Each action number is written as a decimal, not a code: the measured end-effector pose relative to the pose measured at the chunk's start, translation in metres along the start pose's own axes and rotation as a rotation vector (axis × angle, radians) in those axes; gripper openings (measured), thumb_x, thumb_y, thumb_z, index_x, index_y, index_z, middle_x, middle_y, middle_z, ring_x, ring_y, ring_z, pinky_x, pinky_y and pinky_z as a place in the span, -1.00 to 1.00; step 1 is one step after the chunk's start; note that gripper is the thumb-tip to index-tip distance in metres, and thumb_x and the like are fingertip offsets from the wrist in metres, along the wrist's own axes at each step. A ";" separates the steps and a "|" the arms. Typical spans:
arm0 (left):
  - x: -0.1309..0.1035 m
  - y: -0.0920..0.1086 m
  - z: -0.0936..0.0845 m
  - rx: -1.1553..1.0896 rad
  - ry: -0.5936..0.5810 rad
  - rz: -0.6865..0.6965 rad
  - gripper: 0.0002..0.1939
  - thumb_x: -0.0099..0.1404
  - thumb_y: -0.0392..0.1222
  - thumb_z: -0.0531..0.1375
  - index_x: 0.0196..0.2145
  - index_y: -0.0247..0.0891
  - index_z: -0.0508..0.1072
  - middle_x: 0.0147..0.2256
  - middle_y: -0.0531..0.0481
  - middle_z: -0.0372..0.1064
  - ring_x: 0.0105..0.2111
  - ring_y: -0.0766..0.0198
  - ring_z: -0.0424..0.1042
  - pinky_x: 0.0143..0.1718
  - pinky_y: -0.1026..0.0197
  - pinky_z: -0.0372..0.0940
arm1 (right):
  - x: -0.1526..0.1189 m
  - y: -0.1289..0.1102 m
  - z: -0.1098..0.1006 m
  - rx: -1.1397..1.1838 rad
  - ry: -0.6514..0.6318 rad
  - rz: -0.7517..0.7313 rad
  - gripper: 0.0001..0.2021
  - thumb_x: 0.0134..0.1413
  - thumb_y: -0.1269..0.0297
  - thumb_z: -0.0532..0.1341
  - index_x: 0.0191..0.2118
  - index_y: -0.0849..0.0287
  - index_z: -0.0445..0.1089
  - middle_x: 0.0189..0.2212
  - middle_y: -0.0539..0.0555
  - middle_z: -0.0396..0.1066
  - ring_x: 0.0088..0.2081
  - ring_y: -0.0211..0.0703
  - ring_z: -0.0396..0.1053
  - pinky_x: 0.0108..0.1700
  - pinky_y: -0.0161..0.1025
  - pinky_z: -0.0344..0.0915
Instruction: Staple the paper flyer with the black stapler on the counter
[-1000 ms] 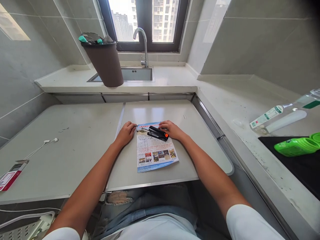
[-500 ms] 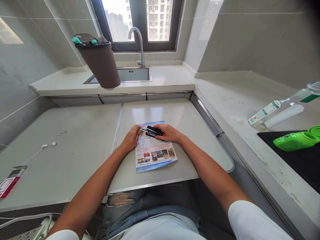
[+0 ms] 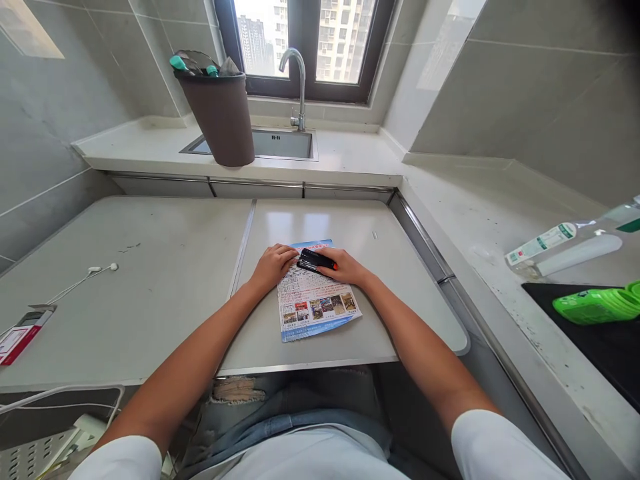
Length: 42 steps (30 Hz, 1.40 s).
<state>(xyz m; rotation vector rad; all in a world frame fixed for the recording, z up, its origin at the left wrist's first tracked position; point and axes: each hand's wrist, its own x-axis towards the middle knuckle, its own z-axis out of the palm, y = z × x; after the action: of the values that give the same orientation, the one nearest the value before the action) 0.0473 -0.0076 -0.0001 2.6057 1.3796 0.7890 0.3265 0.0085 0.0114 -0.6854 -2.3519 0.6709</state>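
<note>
A black stapler with a red part (image 3: 315, 260) lies across the upper part of a printed leaflet (image 3: 320, 307) on the white table. My right hand (image 3: 345, 265) is wrapped round the stapler's right end. At the stapler's left tip, my left hand (image 3: 275, 265) has its fingers pressed together near the leaflet's upper left edge; whatever they pinch is too small to make out. Red and black print, a row of small photos and blue borders show on the leaflet.
White earphones (image 3: 103, 269) and a red-white box (image 3: 23, 337) are on the left of the table (image 3: 165, 320). Beyond it stand a brown bin (image 3: 220, 120) and a sink (image 3: 283, 143). Bottles (image 3: 555, 247) and a green container (image 3: 595, 303) lie on the right counter.
The camera view has shifted a little. The stapler looks more closed than before, and my left hand's fingers now reach further over toward its tip.
</note>
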 end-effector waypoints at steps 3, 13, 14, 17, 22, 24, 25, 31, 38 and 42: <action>0.002 -0.003 0.002 -0.001 -0.022 -0.029 -0.75 0.53 -0.12 0.18 0.04 -0.10 0.62 0.04 -0.09 0.59 0.05 0.01 0.48 0.07 -0.05 0.33 | 0.000 0.001 0.001 -0.008 0.007 0.003 -0.56 0.33 0.14 0.28 0.26 0.08 0.40 0.04 0.15 0.57 0.01 0.04 0.51 0.07 -0.06 0.41; 0.004 -0.006 0.009 -0.047 -0.054 -0.028 -0.72 0.53 -0.17 0.17 0.06 -0.08 0.64 0.05 -0.08 0.60 0.01 0.05 0.50 0.06 0.01 0.36 | 0.001 0.000 -0.001 -0.011 -0.002 0.015 -0.52 0.32 0.14 0.29 0.30 0.07 0.39 0.08 0.15 0.56 0.04 0.05 0.52 0.10 -0.04 0.41; 0.004 -0.005 0.008 -0.043 -0.061 -0.014 -0.71 0.53 -0.18 0.16 0.07 -0.07 0.64 0.07 -0.08 0.59 0.01 0.05 0.50 0.06 0.01 0.36 | 0.000 0.000 -0.001 -0.012 -0.002 0.017 -0.51 0.32 0.14 0.29 0.31 0.07 0.39 0.10 0.16 0.56 0.05 0.06 0.52 0.11 -0.03 0.40; 0.003 -0.004 0.003 -0.004 -0.075 0.027 -0.68 0.51 -0.23 0.17 0.11 -0.04 0.62 0.09 -0.07 0.59 0.02 0.05 0.50 0.07 -0.01 0.35 | 0.000 0.000 -0.001 -0.011 -0.002 0.015 -0.51 0.32 0.15 0.29 0.31 0.06 0.38 0.12 0.16 0.55 0.07 0.07 0.51 0.13 -0.01 0.40; -0.001 -0.003 -0.003 0.058 -0.030 0.046 -0.69 0.50 -0.24 0.18 0.07 -0.01 0.65 0.01 -0.07 0.63 0.00 0.04 0.52 0.08 -0.06 0.34 | 0.000 0.000 0.000 -0.015 0.006 0.014 -0.52 0.33 0.14 0.28 0.31 0.03 0.38 0.11 0.14 0.56 0.07 0.06 0.51 0.12 -0.02 0.41; -0.002 -0.002 -0.004 0.061 -0.012 0.065 -0.68 0.50 -0.27 0.17 0.05 -0.02 0.66 0.01 -0.06 0.64 0.00 0.05 0.53 0.10 -0.07 0.34 | 0.000 0.000 -0.001 -0.025 0.001 0.018 -0.52 0.33 0.13 0.28 0.31 0.03 0.39 0.09 0.13 0.56 0.05 0.06 0.52 0.10 -0.03 0.42; -0.002 -0.001 -0.004 0.062 -0.005 0.075 -0.67 0.49 -0.28 0.17 0.04 -0.03 0.66 0.00 -0.05 0.64 0.00 0.05 0.52 0.11 -0.06 0.33 | 0.000 0.000 -0.001 -0.029 -0.003 0.018 -0.53 0.33 0.13 0.27 0.31 0.04 0.39 0.07 0.13 0.57 0.03 0.06 0.52 0.09 -0.03 0.42; -0.004 0.001 -0.005 0.070 0.017 0.115 -0.70 0.46 -0.32 0.17 -0.04 -0.08 0.67 -0.02 -0.05 0.64 0.01 0.05 0.51 0.11 -0.06 0.31 | 0.000 0.001 -0.002 -0.039 -0.018 0.003 -0.55 0.34 0.15 0.26 0.28 0.10 0.39 0.03 0.15 0.57 0.01 0.04 0.51 0.08 -0.06 0.40; -0.003 0.003 -0.010 0.031 0.135 -0.083 -0.74 0.53 -0.25 0.12 -0.09 -0.12 0.63 -0.12 -0.08 0.64 -0.07 0.04 0.49 -0.01 -0.03 0.28 | 0.000 0.000 -0.003 -0.015 -0.026 -0.002 -0.55 0.36 0.14 0.25 0.30 0.04 0.38 0.08 0.12 0.55 0.07 0.04 0.50 0.13 -0.05 0.39; -0.002 0.004 -0.011 0.014 0.145 -0.121 -0.76 0.55 -0.20 0.10 -0.09 -0.14 0.60 -0.15 -0.09 0.62 -0.10 0.02 0.46 -0.01 -0.05 0.26 | 0.000 0.000 -0.004 -0.002 -0.026 0.007 -0.53 0.36 0.13 0.25 0.32 0.03 0.37 0.10 0.13 0.55 0.07 0.04 0.50 0.14 -0.05 0.40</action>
<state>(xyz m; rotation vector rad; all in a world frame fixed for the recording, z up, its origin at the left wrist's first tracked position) 0.0442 -0.0135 0.0096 2.4896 1.5690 0.9694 0.3290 0.0093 0.0137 -0.6904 -2.3753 0.6839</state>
